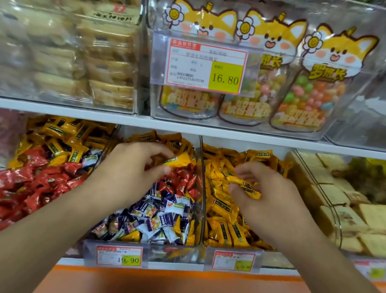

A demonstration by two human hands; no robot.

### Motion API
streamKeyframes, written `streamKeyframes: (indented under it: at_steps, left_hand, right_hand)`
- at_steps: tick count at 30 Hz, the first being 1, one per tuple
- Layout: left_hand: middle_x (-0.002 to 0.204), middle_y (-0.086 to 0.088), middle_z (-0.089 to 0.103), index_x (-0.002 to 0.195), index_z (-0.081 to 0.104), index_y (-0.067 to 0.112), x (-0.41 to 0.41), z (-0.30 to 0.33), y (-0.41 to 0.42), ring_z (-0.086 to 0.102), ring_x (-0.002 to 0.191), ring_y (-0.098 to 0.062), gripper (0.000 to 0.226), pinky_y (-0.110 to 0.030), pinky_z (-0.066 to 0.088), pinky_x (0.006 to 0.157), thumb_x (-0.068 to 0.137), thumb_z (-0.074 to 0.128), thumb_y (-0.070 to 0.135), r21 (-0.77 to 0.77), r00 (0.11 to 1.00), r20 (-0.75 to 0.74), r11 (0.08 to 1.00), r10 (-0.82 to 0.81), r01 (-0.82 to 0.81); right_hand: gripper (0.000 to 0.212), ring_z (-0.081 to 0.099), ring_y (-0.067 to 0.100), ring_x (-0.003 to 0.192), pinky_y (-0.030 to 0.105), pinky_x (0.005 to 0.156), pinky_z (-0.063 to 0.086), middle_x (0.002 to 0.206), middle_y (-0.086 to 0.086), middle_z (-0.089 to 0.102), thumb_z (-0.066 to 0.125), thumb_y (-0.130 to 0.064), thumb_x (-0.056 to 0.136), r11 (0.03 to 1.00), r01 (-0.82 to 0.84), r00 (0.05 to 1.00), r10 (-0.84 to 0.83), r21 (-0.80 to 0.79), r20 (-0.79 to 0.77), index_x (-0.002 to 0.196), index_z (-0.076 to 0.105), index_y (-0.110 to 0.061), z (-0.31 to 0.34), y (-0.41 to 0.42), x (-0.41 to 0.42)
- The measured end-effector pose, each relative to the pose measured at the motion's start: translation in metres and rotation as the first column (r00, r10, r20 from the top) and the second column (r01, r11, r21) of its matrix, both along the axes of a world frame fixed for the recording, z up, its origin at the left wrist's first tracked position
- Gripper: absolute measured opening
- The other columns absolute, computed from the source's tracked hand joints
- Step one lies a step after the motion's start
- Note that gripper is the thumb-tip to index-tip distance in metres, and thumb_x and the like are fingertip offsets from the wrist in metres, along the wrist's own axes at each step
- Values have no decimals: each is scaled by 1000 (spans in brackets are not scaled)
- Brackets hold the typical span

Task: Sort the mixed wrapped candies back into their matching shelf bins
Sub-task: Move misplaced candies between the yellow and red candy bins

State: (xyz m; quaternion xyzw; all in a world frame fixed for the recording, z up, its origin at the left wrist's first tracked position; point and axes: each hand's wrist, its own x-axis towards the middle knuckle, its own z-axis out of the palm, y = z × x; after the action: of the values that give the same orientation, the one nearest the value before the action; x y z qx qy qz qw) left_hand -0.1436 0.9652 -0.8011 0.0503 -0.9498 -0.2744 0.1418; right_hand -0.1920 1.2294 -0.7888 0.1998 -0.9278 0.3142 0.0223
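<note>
Left hand (130,161): fingertips pinch one yellow foil-wrapped candy (179,160) over the clear plastic middle bin (199,198); red, purple-white and yellow candies, uncountable, lie beneath the grip. Right hand (263,194): curled fingers hold yellow wrapped candies (247,187), two or more, number unclear, above the clear right bin (204,227) of yellow candies. Price tags partly blurred.
</note>
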Motion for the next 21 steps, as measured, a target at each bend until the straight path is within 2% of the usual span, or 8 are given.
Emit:
streamKeyframes:
  at_steps: [2, 5, 10, 12, 14, 16, 19, 21]
  left_hand:
    - [104, 26, 67, 117, 69, 49, 8, 9, 15, 62, 99, 7, 26, -19, 52, 88, 92, 73, 42, 124, 996, 23, 989, -82, 79]
    - [108, 25, 68, 116, 71, 46, 18, 15, 37, 62, 102, 8, 27, -17, 54, 91, 91, 75, 39, 240, 974, -5, 945, -226, 220]
    - [116, 21, 64, 126, 64, 42, 23, 13, 50, 64, 103, 3, 39, -22, 57, 89, 90, 77, 35, 315, 959, -33, 907, -283, 279]
    - [113, 22, 63, 124, 63, 43, 23, 9, 45, 62, 98, 7, 38, -14, 55, 83, 91, 77, 33, 257, 965, 26, 934, -262, 247]
    - [104, 23, 65, 112, 68, 43, 24, 3, 37, 61, 95, 8, 27, -15, 53, 78, 91, 77, 30, 180, 956, 94, 949, -279, 259]
    - [100, 24, 67, 105, 73, 41, 25, -2, 31, 60, 96, 7, 19, -18, 52, 81, 90, 78, 30, 73, 931, 177, 947, -320, 312]
    - [108, 30, 62, 114, 74, 41, 24, -11, 26, 58, 101, 7, 25, -21, 51, 92, 91, 78, 33, -64, 882, 291, 912, -372, 406]
    - [115, 29, 58, 118, 72, 42, 21, -16, 23, 54, 107, 6, 28, -25, 49, 98, 92, 76, 36, -125, 870, 310, 891, -384, 437]
  right_hand:
    - [38, 57, -2, 114, 31, 102, 51, 118, -22, 63, 63, -45, 98, 992, -74, 997, 77, -105, 28, 134, 58, -36, 4, -6, 7]
    - [34, 62, -2, 107, 30, 95, 55, 111, -19, 67, 60, -52, 97, 971, -152, 981, 171, -185, 88, 130, 58, -44, 9, -12, 14]
    - [2, 69, 24, 83, 50, 72, 58, 87, 2, 72, 63, -42, 99, 984, -101, 993, 109, -150, 47, 99, 65, -41, 12, -8, 14]
    - [8, 69, 22, 81, 40, 64, 57, 94, 0, 71, 63, -40, 100, 997, 22, 999, -19, -71, 43, 107, 67, -40, 11, 0, 8]
    - [28, 69, 17, 93, 30, 72, 55, 117, -4, 69, 63, -37, 100, 994, 105, 995, -104, 30, -7, 127, 65, -33, 7, 8, 2]
    - [33, 68, 16, 98, 26, 77, 51, 128, -3, 66, 65, -32, 98, 991, 126, 992, -125, 47, -28, 131, 64, -27, 4, 10, -1]
    - [23, 70, 15, 70, 24, 60, 52, 129, -4, 62, 65, -29, 97, 993, 104, 995, -103, 62, -14, 121, 67, -28, 1, 6, -2]
    - [21, 63, 10, 57, 18, 53, 44, 133, -3, 60, 65, -28, 98, 994, 71, 997, -70, 83, -22, 119, 66, -28, -1, 2, -3]
